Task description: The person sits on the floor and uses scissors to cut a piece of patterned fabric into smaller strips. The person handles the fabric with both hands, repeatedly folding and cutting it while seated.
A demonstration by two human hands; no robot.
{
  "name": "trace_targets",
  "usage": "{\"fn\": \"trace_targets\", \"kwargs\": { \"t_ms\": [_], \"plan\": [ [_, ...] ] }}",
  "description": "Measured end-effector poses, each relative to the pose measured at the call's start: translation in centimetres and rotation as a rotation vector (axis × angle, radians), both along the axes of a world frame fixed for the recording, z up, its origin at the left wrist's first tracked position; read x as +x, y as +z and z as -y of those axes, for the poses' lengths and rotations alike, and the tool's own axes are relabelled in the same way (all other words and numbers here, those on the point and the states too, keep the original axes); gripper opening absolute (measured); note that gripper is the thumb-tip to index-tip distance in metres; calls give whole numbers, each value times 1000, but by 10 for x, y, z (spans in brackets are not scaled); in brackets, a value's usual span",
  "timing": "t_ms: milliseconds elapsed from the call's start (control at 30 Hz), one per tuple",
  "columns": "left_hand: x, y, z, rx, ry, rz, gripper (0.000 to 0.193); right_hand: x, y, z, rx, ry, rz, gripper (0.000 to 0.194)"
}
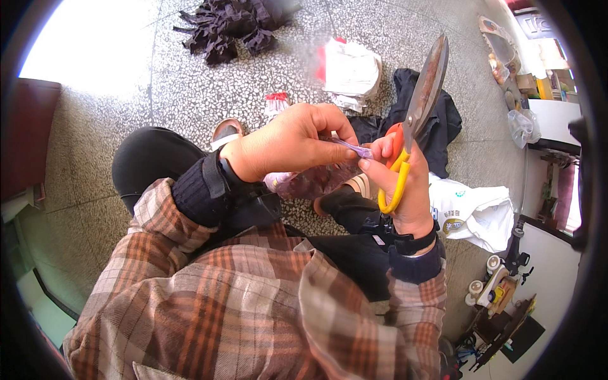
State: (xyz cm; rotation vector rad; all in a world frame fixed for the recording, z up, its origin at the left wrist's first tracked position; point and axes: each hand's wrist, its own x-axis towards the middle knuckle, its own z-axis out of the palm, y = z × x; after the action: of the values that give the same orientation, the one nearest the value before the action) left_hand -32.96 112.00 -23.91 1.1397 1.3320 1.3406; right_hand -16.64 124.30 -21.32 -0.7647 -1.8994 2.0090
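Note:
My left hand (299, 137) pinches the edge of a purple patterned cloth (316, 181) between thumb and fingers. The rest of this cloth hangs down below the hand, over the gap between my legs. My right hand (408, 190) meets the left at the cloth's edge, with its thumb and fingertips at the fold. It also carries a pair of scissors (424, 90) with one yellow and one orange handle. Their blades point up and away from me, look closed, and bear rust-brown stains. No blade touches the cloth.
Dark cloth strips (232, 28) lie heaped on the speckled terrazzo floor (190, 90). Beyond my hands are a stack of folded white cloth (352, 69) and black fabric (439, 128). A white printed plastic bag (475, 216) rests at right, near a wheeled toy (496, 285).

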Motion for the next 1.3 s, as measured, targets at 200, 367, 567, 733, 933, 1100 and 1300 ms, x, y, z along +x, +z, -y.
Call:
{"fn": "trace_targets", "kwargs": {
  "t_ms": [200,367,567,733,933,1100,1300],
  "plan": [
    [-4,-9,-1,-192,-115,576,13,3,-6,-8,-368,33,15,30],
    [-3,-17,-4,-242,-156,721,16,3,-13,-11,-401,23,33,30],
    [0,-18,-5,-293,-175,752,15,8,-15,-13,-378,23,108,30],
    [2,-14,-7,-308,-155,536,12,11,-20,-13,-263,52,73,32],
    [6,-17,-6,-161,-58,266,11,13,-24,-10,-211,18,62,36],
    [8,-26,-7,92,43,-10,16,12,-24,-4,-215,16,-40,37],
    [13,-27,-8,214,65,-88,17,13,-28,-4,-95,33,-37,34]
  ]
}}
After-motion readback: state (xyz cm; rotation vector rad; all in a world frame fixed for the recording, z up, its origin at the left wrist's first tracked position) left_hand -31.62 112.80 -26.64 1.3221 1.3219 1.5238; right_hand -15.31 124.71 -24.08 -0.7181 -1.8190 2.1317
